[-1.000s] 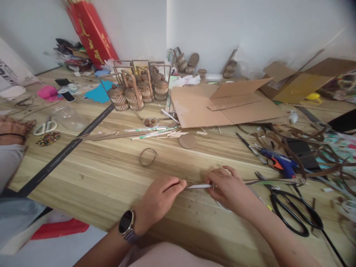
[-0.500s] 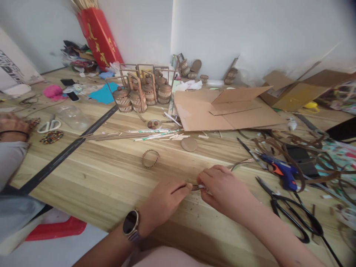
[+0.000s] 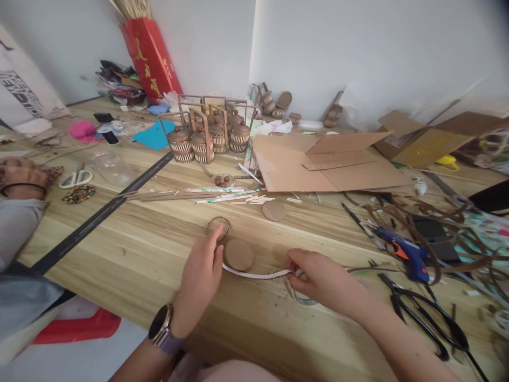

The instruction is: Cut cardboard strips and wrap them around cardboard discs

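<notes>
A narrow white strip (image 3: 254, 275) with a dark beaded-looking edge runs in a shallow curve between my hands. My right hand (image 3: 318, 273) is closed, pinching its right end between thumb and fingers. The other end meets my left hand (image 3: 201, 268), whose thumb and fingers are held close around it; the exact grip is partly hidden. My left fingertips overlap the near side of a thin patterned ring (image 3: 223, 218) on the table. A round brown cardboard disc (image 3: 238, 254) lies just behind the strip. Under my right hand, a thin greenish loop (image 3: 304, 301) shows.
Large black-handled scissors (image 3: 427, 313) and a blue glue gun (image 3: 409, 254) lie right. Beyond are a second disc (image 3: 273, 210), thin sticks (image 3: 254, 199), flat cardboard (image 3: 286, 164) and small lidded baskets (image 3: 202, 146). Another person's hand (image 3: 22, 175) rests at far left, near white-handled scissors (image 3: 75, 179).
My left hand has moved left and away from my right hand, toward the ring. The white strip now stretches between them, and a disc shows there. The view has shifted slightly.
</notes>
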Tool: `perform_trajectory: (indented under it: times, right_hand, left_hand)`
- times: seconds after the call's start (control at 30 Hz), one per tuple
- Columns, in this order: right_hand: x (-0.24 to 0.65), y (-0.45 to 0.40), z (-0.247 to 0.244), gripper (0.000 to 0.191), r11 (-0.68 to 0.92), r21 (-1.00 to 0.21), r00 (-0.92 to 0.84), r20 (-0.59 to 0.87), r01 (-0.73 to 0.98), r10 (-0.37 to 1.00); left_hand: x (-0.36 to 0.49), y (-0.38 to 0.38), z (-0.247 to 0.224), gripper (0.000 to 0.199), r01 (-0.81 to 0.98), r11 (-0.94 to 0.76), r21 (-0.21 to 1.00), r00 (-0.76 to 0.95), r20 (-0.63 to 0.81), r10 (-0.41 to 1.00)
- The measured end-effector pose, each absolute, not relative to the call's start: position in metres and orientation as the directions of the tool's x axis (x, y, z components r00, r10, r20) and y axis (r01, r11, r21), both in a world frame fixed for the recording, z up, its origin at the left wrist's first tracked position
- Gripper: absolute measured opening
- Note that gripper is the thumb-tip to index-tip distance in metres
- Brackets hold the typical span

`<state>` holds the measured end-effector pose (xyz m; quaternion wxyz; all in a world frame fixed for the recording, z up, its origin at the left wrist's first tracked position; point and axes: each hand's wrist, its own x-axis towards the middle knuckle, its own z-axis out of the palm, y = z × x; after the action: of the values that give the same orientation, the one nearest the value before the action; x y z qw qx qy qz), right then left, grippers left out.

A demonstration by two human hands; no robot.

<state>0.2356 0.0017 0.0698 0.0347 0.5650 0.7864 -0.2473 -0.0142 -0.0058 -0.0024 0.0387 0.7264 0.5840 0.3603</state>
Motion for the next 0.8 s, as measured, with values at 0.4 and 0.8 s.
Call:
perform_trajectory:
  times: [0.4, 0.8]
  right_hand:
    - [0.228, 0.003, 0.03, 0.018, 0.295, -0.474, -0.451, -0.256, 0.829, 0.855]
    - [0.251, 0.001, 0.036, 0.008, -0.049, -0.547, -0.239, -0.443, 0.836, 0.864]
  left_hand:
    - [0.063, -0.025, 0.018, 0.016, 0.76, -0.648, 0.04, 0.644, 0.077, 0.761]
    - [0.051, -0.017, 0.021, 0.011, 0.699, -0.699, 0.152, 0.715, -0.154, 0.682]
